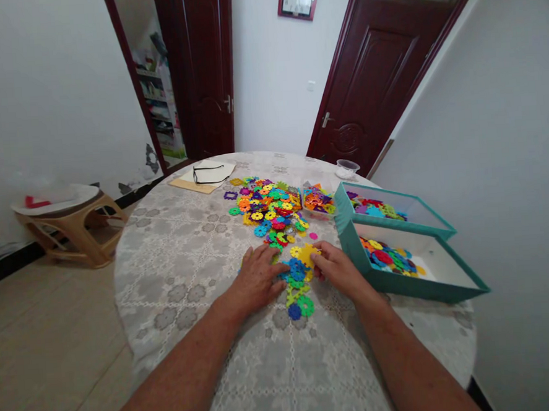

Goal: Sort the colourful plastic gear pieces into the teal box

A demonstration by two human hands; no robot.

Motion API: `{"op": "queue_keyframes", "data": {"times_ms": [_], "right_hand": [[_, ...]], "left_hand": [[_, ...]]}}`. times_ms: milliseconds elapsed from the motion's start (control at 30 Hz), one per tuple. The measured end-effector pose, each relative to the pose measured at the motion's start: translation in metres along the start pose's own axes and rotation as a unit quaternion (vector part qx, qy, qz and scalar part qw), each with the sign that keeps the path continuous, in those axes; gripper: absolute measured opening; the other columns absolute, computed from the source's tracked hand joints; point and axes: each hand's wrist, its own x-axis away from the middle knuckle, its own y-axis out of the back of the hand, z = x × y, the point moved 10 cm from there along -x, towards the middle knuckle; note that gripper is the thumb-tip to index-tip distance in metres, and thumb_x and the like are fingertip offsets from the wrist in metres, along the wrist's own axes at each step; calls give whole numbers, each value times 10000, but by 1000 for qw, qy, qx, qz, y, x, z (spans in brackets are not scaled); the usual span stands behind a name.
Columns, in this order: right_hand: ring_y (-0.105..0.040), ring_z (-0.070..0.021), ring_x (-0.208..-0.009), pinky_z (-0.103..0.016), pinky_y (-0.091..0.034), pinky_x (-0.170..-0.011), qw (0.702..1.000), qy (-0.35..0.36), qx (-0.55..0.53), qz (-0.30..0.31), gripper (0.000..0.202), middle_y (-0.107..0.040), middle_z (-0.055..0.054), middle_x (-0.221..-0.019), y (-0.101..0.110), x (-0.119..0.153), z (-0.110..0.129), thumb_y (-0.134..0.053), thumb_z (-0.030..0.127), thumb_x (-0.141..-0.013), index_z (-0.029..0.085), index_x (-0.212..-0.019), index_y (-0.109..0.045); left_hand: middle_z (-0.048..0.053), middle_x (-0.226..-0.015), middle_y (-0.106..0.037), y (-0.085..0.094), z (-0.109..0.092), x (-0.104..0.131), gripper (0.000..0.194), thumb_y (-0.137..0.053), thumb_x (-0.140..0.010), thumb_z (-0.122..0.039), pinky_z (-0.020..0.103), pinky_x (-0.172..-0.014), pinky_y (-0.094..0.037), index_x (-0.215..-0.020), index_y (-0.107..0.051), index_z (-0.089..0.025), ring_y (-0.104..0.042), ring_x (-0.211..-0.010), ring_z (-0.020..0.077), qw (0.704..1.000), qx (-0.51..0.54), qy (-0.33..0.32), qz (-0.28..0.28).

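Note:
A yellow plastic piece [308,255] is pinched between the fingers and thumb of my right hand [330,265]. My left hand [260,274] rests palm down with fingers spread, its fingertips at the left edge of some blue pieces [297,269]. Nearer to me lie a green round piece [305,305] and a dark blue one [294,311]. Beyond my hands spreads a big heap of colourful gear-like pieces [269,206]. What lies under my left fingers is partly hidden.
Two teal-edged boxes [419,288] holding pieces stand at the right. A clear container [319,212] of pieces sits behind the heap's right side. Black glasses [209,174] lie on papers at the back left, and a small clear bowl [348,166] stands at the back right.

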Motion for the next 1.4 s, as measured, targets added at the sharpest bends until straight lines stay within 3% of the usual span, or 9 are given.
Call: {"op": "queue_keyframes", "data": {"times_ms": [300, 567, 733, 900, 1000, 1100, 1200, 1267, 1400], "right_hand": [[-632, -149, -632, -263, -506, -616, 998, 58, 8, -18, 313, -669, 25, -722, 13, 8, 38, -537, 327, -958, 199, -1219, -654], [-638, -173, -614, -278, -509, -571, 994, 54, -1, -92, 143, -690, 4, -689, 80, 26, 65, -668, 342, -895, 220, -969, -684], [-649, -180, -585, -304, -558, -573, 989, -1, -5, -151, 186, -709, -16, -681, 124, 24, 49, -665, 364, -874, 205, -967, -683], [-671, -182, -569, -289, -584, -555, 983, -36, 3, -179, 165, -697, -20, -634, 165, 6, 36, -699, 298, -809, 183, -926, -681], [-698, -183, -630, -299, -606, -622, 962, -14, 25, -273, 273, -728, -53, -718, 211, -5, 43, -666, 253, -812, 140, -1059, -692], [-723, -207, -726, -361, -607, -711, 926, 1, 130, -355, 532, -762, -161, -1047, 242, -11, 57, -619, 240, -821, 108, -1336, -629], [-714, -238, -854, -412, -573, -847, 888, 60, 275, -363, 529, -716, -186, -1216, 221, -8, 83, -593, 269, -851, 138, -1360, -651], [-691, -237, -844, -404, -556, -856, 904, 96, 294, -294, 439, -742, -129, -1071, 174, -5, 89, -555, 305, -894, 175, -1285, -706], [-631, -209, -704, -355, -539, -759, 971, 112, 173, -119, 275, -689, -30, -786, 57, 5, 70, -600, 326, -900, 234, -1102, -762]], "left_hand": [[89, -1526, -533, -2, 5, -1, 428, -650, -938, -251, 648, -1210, -301, -1341, -683, -392, -410, -1466, 367, 999, -36, 9, -18], [134, -1457, -591, 12, 16, -4, 445, -649, -904, -230, 524, -1176, -409, -1347, -661, -271, -522, -1366, 331, 996, -49, 21, -71], [143, -1436, -601, 27, 33, -3, 397, -621, -935, -336, 505, -1140, -429, -1318, -664, -240, -533, -1333, 338, 989, -74, 94, -85], [160, -1426, -599, 31, 44, 2, 526, -601, -895, -337, 539, -1040, -474, -1409, -616, -229, -539, -1294, 378, 984, -84, 152, -45], [157, -1408, -614, 34, 49, 6, 581, -609, -854, -321, 538, -1021, -477, -1427, -611, -226, -551, -1265, 385, 983, -74, 169, -17], [144, -1393, -641, 37, 56, 8, 633, -609, -837, -278, 498, -1024, -482, -1467, -575, -235, -576, -1247, 365, 982, -44, 183, 0], [147, -1363, -665, 40, 64, 10, 647, -582, -833, -198, 459, -1042, -477, -1479, -564, -214, -599, -1236, 343, 979, -33, 199, 1], [160, -1340, -674, 39, 67, 11, 646, -589, -823, -179, 455, -1045, -477, -1468, -576, -197, -610, -1220, 344, 979, -28, 200, 4], [176, -1291, -670, 36, 65, 10, 594, -648, -824, -254, 475, -1037, -480, -1414, -625, -191, -615, -1172, 362, 983, -19, 181, 5]]}}
